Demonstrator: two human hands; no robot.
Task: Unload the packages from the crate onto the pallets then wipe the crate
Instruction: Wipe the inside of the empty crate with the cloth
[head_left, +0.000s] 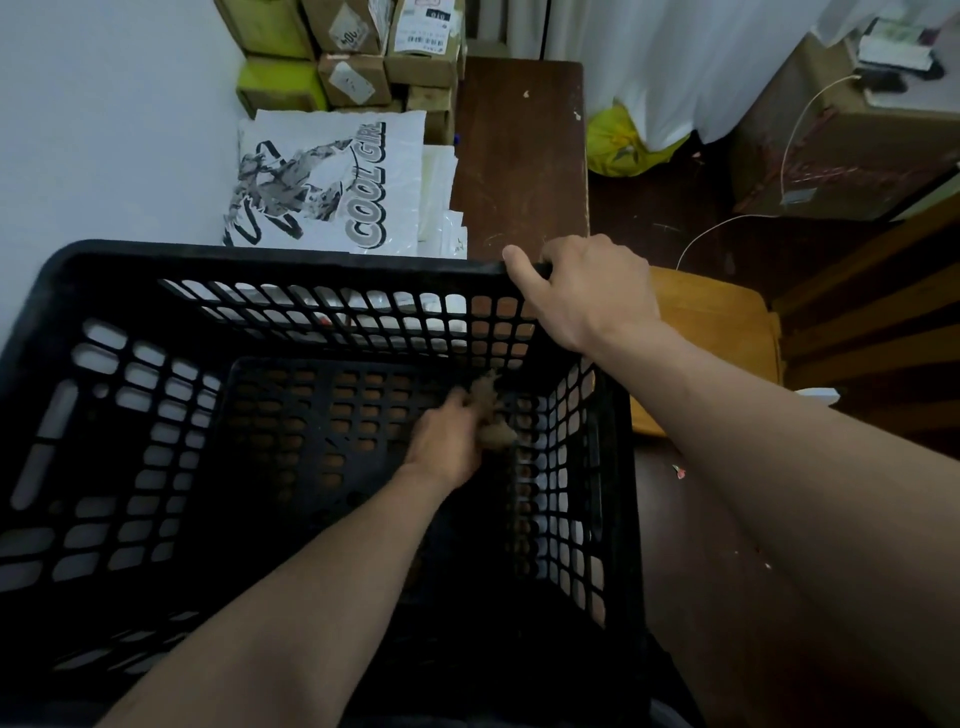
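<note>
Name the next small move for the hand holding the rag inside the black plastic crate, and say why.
Probably sweep the crumpled brown cloth leftward across the floor of the black latticed plastic crate. Nothing else lies inside, the left hand grips the cloth in the far right corner, and the right hand holds the rim there, steadying the crate.

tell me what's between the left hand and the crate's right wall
A brownish cloth the left hand holds, low inside the crate; head view.
</note>
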